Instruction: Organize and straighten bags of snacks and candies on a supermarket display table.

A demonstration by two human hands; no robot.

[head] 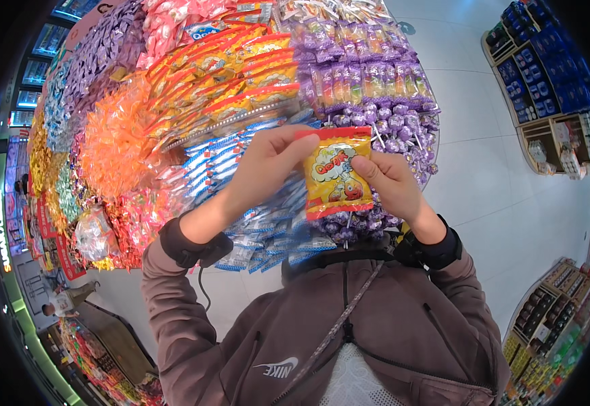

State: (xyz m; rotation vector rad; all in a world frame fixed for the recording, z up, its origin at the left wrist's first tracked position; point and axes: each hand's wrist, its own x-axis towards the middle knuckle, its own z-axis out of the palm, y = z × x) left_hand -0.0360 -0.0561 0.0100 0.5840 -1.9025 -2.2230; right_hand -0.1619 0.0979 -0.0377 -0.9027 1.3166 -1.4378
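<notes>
Between my two hands is a yellow candy bag (pixel 339 177) with red top and bottom seals and printed writing. My left hand (pixel 280 155) pinches its upper left corner at the red seal. Thumb in front, my right hand (pixel 389 175) grips the bag's right edge; the fingers behind it are hidden. Rows of similar yellow and red bags (pixel 224 76) lie on the display beyond my left hand. Below them are blue and white striped packets (pixel 219 157), partly hidden by my left forearm. Purple wrapped lollipops (pixel 396 124) lie behind and beside the held bag.
Purple packs of colourful sweets (pixel 376 78) fill the display's far right. Orange wrapped candies (pixel 115 139) and purple ones (pixel 99 56) are heaped at left. Shelves of blue goods (pixel 533 76) stand across the pale floor (pixel 472 127). Another person (pixel 66 302) is at far lower left.
</notes>
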